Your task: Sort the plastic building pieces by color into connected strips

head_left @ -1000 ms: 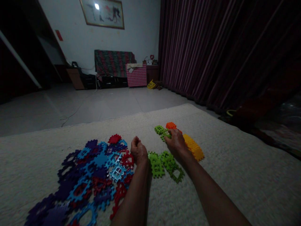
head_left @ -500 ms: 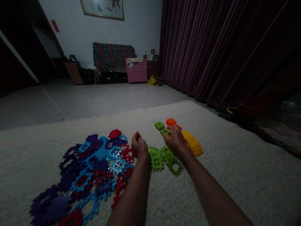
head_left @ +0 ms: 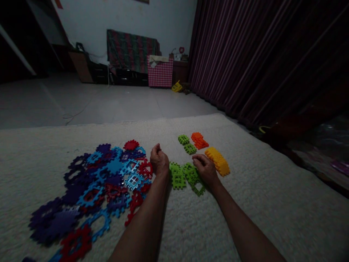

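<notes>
My left hand rests in a loose fist on the cream rug, at the right edge of a pile of blue, purple and red interlocking plastic tiles. Nothing shows in its fingers. My right hand lies with curled fingers on a group of green tiles in front of me; whether it grips one is unclear. Beyond it lie two more green tiles, an orange stack and a yellow stack.
The rug ends at a grey tiled floor with a loose cable. A dark striped curtain runs along the right. At the far wall stand a covered sofa, a red checked box and low furniture.
My right hand has pulled back from the far green tiles to the nearer green group. The camera has tilted down. My left hand stays in its fist.
</notes>
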A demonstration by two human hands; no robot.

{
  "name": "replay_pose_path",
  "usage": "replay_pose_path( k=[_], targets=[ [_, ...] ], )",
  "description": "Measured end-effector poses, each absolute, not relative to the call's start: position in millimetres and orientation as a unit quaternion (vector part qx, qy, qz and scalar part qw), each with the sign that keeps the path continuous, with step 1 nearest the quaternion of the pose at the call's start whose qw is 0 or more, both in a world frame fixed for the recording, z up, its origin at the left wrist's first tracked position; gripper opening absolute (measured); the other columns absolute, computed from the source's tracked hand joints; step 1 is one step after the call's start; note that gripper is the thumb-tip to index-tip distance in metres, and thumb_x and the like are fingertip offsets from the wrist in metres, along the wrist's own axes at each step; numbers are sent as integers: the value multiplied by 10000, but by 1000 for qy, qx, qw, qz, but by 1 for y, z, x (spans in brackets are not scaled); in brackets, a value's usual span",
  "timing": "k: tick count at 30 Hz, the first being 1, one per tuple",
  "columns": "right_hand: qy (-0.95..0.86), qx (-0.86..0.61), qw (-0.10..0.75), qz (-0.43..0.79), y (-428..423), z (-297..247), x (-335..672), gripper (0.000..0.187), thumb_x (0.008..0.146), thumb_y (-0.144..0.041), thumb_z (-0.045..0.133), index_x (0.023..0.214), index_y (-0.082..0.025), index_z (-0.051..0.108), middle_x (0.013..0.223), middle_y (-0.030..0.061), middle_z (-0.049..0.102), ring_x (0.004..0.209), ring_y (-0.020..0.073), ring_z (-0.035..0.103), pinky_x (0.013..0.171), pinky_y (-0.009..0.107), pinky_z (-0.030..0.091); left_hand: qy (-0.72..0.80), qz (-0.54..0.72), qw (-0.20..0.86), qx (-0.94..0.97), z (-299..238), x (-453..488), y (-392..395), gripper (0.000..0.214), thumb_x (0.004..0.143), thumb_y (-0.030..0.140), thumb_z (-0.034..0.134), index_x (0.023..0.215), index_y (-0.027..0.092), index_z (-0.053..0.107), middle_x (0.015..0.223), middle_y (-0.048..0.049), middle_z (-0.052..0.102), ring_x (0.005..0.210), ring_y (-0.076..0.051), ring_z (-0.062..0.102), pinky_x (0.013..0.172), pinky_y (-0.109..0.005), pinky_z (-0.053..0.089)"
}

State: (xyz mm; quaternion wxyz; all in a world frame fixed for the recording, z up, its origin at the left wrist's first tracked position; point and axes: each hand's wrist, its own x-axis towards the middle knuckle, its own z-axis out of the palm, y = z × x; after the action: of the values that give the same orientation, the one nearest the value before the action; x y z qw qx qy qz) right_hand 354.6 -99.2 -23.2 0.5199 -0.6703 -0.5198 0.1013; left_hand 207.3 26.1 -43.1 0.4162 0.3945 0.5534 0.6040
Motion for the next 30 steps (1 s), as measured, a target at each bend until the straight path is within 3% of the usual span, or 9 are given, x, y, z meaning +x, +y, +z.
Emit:
replay_pose_path(
  k=[7,13,16,22,27,30],
  targets=[
    [-563,-653,496,97,-97,-20,352,199,807,-335,570,874,-186,684,889,68,695,831,197,651,761,318,520,548,593,464,366,-36,193,36,431,696,43,451,1046,164,672,922,-55,675,857,-158,645,848,-305,515],
    [-623,-627,458,97,-100,-18,349,181,823,-310,575,930,-197,667,931,66,685,874,199,645,780,322,522,493,382,397,674,-12,185,5,290,659,102,650,927,195,710,912,-85,688,987,-245,627,970,-371,447],
    [-646,-616,439,97,-100,-18,349,196,821,-296,589,974,-195,657,963,66,678,898,197,640,823,332,518,479,298,359,743,4,180,-8,325,563,156,769,875,225,710,923,-79,685,1023,-277,611,977,-381,432],
    [-647,-621,433,94,-98,-18,351,180,827,-291,575,951,-191,659,964,73,684,929,204,640,858,349,509,495,223,354,762,20,172,-17,463,331,178,884,745,228,682,829,-57,675,882,-287,647,889,-382,467],
    [-644,-621,436,95,-97,-17,351,172,804,-274,583,929,-193,669,954,71,690,920,202,642,856,350,511,481,143,291,815,12,175,-16,409,457,207,851,827,213,677,907,-70,655,871,-250,660,821,-312,495],
    [-642,-623,437,93,-97,-17,351,174,786,-250,584,926,-193,671,945,69,691,901,199,643,838,342,516,459,180,298,817,6,179,-15,373,482,169,834,816,221,677,822,-48,630,836,-243,656,813,-315,499]
  ],
)
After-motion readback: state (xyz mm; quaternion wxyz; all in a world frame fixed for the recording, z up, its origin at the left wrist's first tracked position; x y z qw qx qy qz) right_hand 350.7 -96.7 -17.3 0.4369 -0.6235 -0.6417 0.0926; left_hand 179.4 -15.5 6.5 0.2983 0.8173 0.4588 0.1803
